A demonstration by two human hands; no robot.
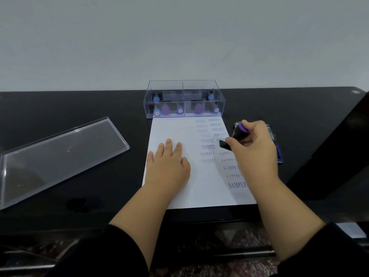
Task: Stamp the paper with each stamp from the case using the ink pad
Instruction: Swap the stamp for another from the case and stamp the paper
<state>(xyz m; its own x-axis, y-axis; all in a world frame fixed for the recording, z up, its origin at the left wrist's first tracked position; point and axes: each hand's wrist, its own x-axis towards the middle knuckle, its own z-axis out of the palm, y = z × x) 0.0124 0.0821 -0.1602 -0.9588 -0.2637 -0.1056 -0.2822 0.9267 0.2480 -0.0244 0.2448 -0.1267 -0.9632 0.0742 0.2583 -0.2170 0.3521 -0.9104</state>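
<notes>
**Stamping in hand: AMENDED column**

The right hand (252, 142) pinches a purple-topped stamp (236, 135), tilted, at the paper's (179, 188) right edge. Left hand (168, 164), fingers spread, pins the paper. Next, judged: square, press. Ink pad (278, 152), right of the paper, mostly hidden; case (184, 99) stamps blurred.

The left hand (168, 162) lies palm-down with fingers straight and slightly spread, forearm extended forward from a dark sleeve, while the right hand (252, 145) has its fingers curled in a closed grip, wrist angled inward.
</notes>
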